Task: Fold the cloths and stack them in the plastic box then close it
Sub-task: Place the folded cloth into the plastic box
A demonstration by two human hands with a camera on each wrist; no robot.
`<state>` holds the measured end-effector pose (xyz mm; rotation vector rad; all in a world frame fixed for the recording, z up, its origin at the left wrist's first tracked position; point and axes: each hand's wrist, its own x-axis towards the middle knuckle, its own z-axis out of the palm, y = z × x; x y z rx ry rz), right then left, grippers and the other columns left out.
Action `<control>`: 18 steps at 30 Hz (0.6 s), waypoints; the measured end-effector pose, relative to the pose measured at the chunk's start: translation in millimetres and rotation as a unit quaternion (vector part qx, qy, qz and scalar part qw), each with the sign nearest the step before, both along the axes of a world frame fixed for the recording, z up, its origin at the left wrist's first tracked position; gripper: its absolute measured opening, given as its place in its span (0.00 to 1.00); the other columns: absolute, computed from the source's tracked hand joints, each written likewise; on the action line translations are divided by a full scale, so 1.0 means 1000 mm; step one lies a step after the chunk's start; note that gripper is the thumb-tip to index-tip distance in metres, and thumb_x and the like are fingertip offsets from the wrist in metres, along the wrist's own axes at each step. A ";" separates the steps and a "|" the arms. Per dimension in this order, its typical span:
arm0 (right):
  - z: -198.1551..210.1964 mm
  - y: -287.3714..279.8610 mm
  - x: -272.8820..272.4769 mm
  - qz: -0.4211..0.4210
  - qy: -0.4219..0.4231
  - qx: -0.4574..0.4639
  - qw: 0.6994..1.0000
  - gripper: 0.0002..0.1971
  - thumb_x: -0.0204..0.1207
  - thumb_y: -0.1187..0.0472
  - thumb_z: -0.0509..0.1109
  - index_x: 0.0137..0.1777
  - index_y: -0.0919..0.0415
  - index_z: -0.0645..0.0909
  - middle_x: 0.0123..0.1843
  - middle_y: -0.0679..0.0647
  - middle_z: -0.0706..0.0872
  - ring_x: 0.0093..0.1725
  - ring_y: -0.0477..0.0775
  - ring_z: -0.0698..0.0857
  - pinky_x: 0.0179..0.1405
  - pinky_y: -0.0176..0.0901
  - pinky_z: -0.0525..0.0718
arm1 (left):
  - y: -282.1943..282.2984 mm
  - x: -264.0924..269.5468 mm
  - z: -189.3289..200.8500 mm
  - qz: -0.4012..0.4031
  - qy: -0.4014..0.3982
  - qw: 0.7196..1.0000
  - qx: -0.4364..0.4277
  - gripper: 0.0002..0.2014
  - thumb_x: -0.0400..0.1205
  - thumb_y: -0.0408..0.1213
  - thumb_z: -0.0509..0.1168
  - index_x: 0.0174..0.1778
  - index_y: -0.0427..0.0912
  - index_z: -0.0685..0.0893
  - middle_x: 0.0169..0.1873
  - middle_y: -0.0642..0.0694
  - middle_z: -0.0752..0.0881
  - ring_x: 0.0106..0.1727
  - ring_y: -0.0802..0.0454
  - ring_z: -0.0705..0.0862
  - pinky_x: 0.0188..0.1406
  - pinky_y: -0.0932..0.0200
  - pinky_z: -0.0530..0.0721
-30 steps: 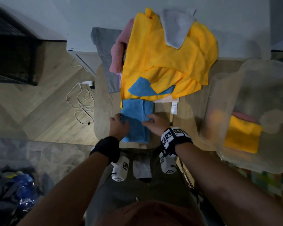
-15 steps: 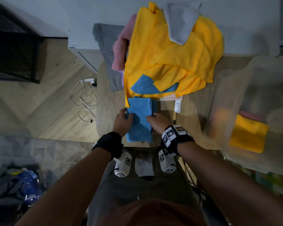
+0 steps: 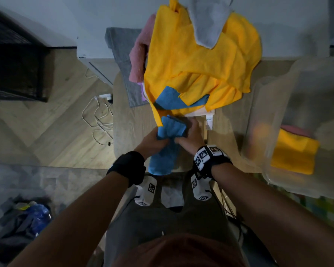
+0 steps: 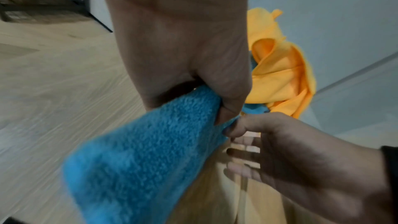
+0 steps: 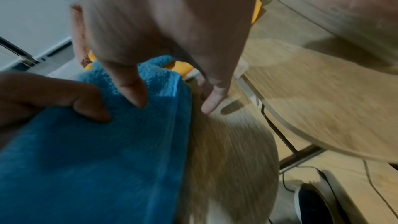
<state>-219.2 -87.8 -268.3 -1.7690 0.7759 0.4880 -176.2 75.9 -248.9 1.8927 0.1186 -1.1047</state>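
Note:
A blue cloth [image 3: 163, 158], folded into a narrow strip, is raised off the wooden table [image 3: 131, 132] at the middle, and its near end hangs by the table's front edge. My left hand [image 3: 158, 136] grips its left side, thumb and fingers pinching the fold [image 4: 217, 103]. My right hand [image 3: 183, 134] holds the right side, thumb [image 5: 133, 94] pressed on top. Behind them lies a heap of unfolded cloths, mostly yellow [image 3: 201, 64]. The clear plastic box [image 3: 258, 116] stands open at the right with a folded yellow cloth [image 3: 293, 153] and a pink one [image 3: 297, 130] inside.
Grey [image 3: 208, 22], pink [image 3: 139, 54] and another blue cloth [image 3: 170, 99] lie in the heap, and a dark grey one [image 3: 123, 62] hangs off the table's left side. White cables [image 3: 98, 120] trail on the floor at the left. A bag [image 3: 25, 218] lies at the lower left.
The blue cloth lay flat with a hand on each side edge. Both hands have closed on it and lifted its middle, so the far end is bunched up.

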 end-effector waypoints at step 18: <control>0.176 -0.133 0.038 0.030 -0.052 -0.001 0.998 0.12 0.72 0.58 0.72 0.36 0.55 0.70 0.35 0.52 0.73 0.35 0.53 0.76 0.35 0.46 0.69 | -0.103 0.059 0.189 -0.190 0.136 0.971 -0.060 0.25 0.66 0.34 0.69 0.61 0.46 0.85 0.50 0.43 0.91 0.47 0.47 0.90 0.45 0.58 0.85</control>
